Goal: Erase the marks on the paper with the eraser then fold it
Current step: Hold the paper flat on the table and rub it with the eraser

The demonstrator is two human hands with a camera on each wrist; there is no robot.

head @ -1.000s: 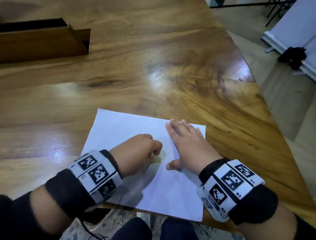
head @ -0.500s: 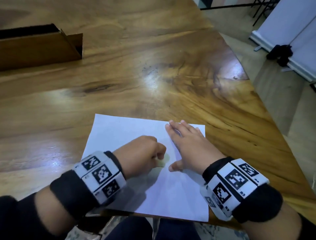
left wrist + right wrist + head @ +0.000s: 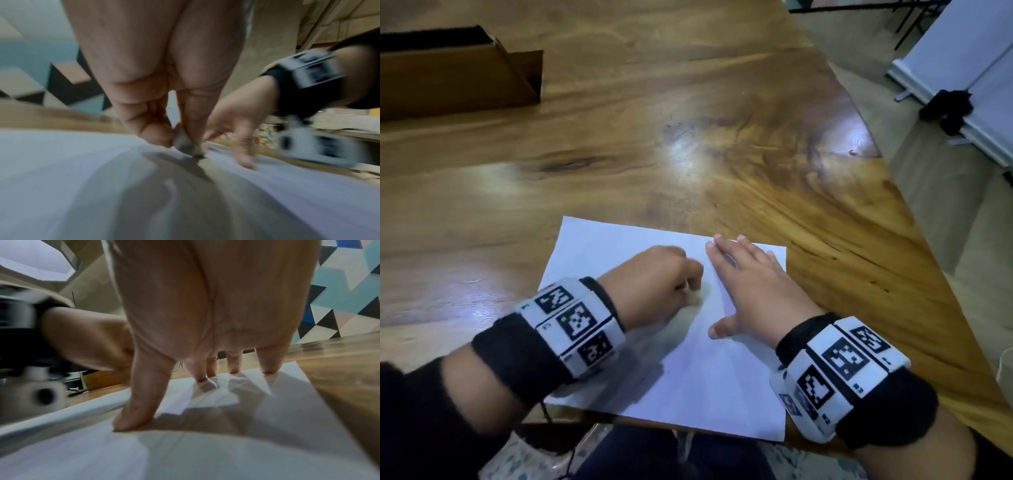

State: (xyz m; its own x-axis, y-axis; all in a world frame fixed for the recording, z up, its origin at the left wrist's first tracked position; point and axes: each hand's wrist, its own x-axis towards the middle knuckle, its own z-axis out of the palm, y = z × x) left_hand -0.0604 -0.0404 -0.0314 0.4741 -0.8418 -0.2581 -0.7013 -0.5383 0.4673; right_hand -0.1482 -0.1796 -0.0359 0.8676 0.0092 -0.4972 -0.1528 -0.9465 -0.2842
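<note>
**At the near edge of the desk: erasing a sheet of paper**

On the near edge of a glossy wooden desk (image 3: pixel 619 144) lies the white paper (image 3: pixel 709 383), flat and unfolded, its near edge overhanging slightly toward the person's lap; no pencil marks can be made out on it, though the pictures are blurred.

The left hand (image 3: pixel 654 284) is curled into a loose fist near the middle of the sheet; its thumb and fingertips pinch a small greyish eraser (image 3: pixel 186 142), whose tip touches the paper; the wrist view there is smeared, which suggests rubbing. The right hand (image 3: pixel 753 291) lies flat and spread just beside it, gripping nothing; its fingertips (image 3: pixel 267 368) and thumb press the sheet down near the far right corner.

The step in hand appears to be the erasing, with folding not yet begun; to do it well, short strokes running away from the pinning hand should keep the sheet taut rather than buckled; pressure should stay light, since thin paper creases or tears easily; the holding hand is best kept close to the eraser.

Further out, an open cardboard box (image 3: pixel 458 78) sits at the far left of the desk, well apart; nothing stands between it and the sheet. Beyond the desk's right edge is floor, with a pale board (image 3: pixel 962 68) standing on it.
</note>
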